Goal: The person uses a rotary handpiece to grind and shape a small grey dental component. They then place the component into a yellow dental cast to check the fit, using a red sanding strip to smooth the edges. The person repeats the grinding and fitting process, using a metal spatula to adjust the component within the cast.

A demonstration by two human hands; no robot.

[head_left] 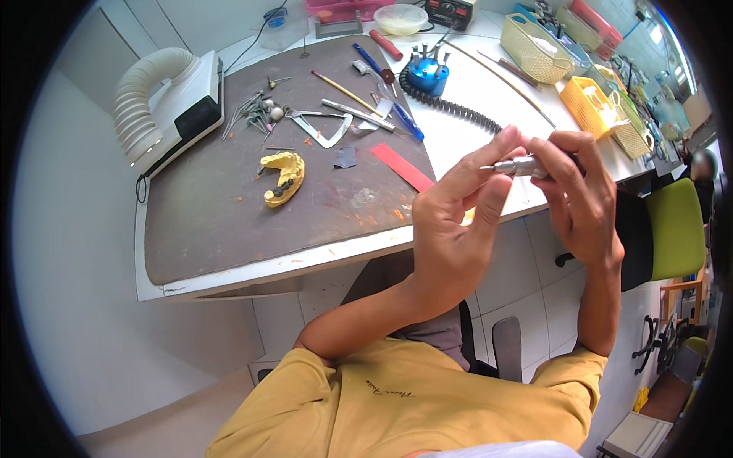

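In front of me, over the bench's right part, both my hands are raised around a silver rotary handpiece [525, 166] with a thin bur [487, 167] pointing left. My right hand [580, 187] wraps its fingers around the handpiece body. My left hand [458, 225] has its thumb below and its fingers above the nose, closed about it; part of that contact is hidden. A black coiled cord [458, 113] runs toward the hands. On the brown mat [206, 221] lies a yellow dental model [294, 169] with dark tooth pieces on one side.
Several burs [259, 114], a metal caliper [328, 133], a knife [359, 113] and a red strip [401, 166] lie on the mat. A blue bur holder [429, 75] stands behind, baskets [534, 52] at back right. A white hose unit [187, 107] flanks the left; a green chair [676, 229] is right.
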